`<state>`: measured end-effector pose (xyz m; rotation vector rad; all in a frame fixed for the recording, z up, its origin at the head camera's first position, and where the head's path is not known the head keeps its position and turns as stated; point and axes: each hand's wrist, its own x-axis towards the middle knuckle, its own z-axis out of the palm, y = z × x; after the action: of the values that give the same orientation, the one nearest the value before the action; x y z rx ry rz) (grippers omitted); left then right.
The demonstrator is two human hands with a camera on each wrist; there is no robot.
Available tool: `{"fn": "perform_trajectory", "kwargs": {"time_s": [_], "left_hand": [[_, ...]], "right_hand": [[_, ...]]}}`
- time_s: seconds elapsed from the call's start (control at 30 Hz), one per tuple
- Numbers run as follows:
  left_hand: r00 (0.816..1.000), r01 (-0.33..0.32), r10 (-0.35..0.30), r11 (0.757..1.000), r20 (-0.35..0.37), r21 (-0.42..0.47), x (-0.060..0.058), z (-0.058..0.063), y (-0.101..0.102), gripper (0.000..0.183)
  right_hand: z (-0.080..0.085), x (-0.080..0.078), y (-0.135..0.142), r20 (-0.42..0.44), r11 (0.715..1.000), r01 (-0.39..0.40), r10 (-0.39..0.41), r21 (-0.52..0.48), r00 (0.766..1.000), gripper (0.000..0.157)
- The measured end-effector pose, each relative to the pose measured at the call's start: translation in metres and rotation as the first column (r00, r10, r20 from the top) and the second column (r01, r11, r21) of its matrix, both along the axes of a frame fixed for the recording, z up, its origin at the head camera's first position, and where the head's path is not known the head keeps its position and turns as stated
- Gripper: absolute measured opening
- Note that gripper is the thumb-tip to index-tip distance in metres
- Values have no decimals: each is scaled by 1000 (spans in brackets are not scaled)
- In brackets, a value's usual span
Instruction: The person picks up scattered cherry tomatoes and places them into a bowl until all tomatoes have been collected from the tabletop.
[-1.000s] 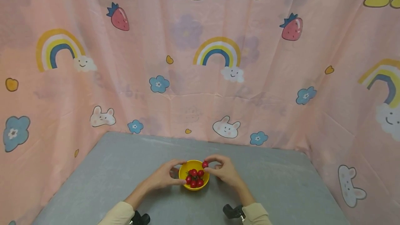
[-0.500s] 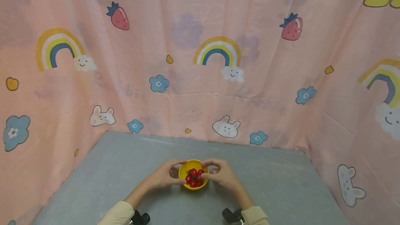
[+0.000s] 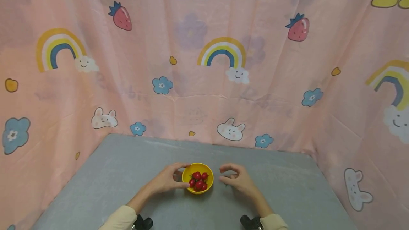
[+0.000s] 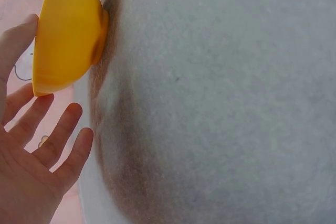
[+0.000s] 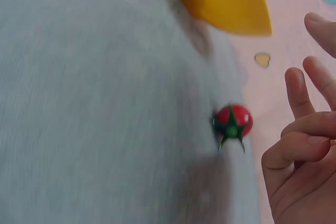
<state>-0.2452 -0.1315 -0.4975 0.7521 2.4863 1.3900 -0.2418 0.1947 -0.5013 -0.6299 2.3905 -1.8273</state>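
A small yellow bowl point(image 3: 207, 168) holds several red cherry tomatoes point(image 3: 198, 185) with green stems. My left hand point(image 3: 166, 179) grips the bowl from its left, thumb at the near side of the rim and fingers at the far side. In the left wrist view the bowl point(image 4: 68, 35) sits between thumb and fingers. To the right of the bowl, my right hand point(image 3: 238, 179) holds nothing, its thumb and index finger apart. One loose cherry tomato point(image 5: 239, 120) lies on the table close to that hand; in the head view the hand mostly hides it.
A grey table point(image 3: 143, 155) bears the bowl and the loose tomato. Behind it and along both sides hangs a pink printed curtain point(image 3: 191, 109). Black wrist mounts point(image 3: 143, 222) show at both cuffs.
The right hand brought a cherry tomato over the bowl, let go of it there, then drew back to the right without it. The left hand stays at the bowl.
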Motion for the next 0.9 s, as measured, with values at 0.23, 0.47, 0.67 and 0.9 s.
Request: {"fn": "perform_trajectory", "kwargs": {"time_s": [0.23, 0.47, 0.67, 0.9], "left_hand": [[1000, -6, 6, 1000, -5, -16, 0, 1, 0, 67], [1000, -2, 2, 1000, -21, -21, 2, 3, 1, 66], [1000, -6, 6, 1000, -7, -24, 1, 3, 0, 66], [1000, -1, 1, 1000, -11, -24, 1, 2, 0, 66]], "right_hand": [[-7, 1, 14, -37, 994, 63, -60, 89, 997, 35], [-12, -3, 21, -27, 979, 94, -90, 181, 996, 49], [-15, -5, 17, -70, 955, 103, -87, 278, 994, 47], [-17, -8, 13, -98, 945, 97, -69, 312, 993, 28]]}}
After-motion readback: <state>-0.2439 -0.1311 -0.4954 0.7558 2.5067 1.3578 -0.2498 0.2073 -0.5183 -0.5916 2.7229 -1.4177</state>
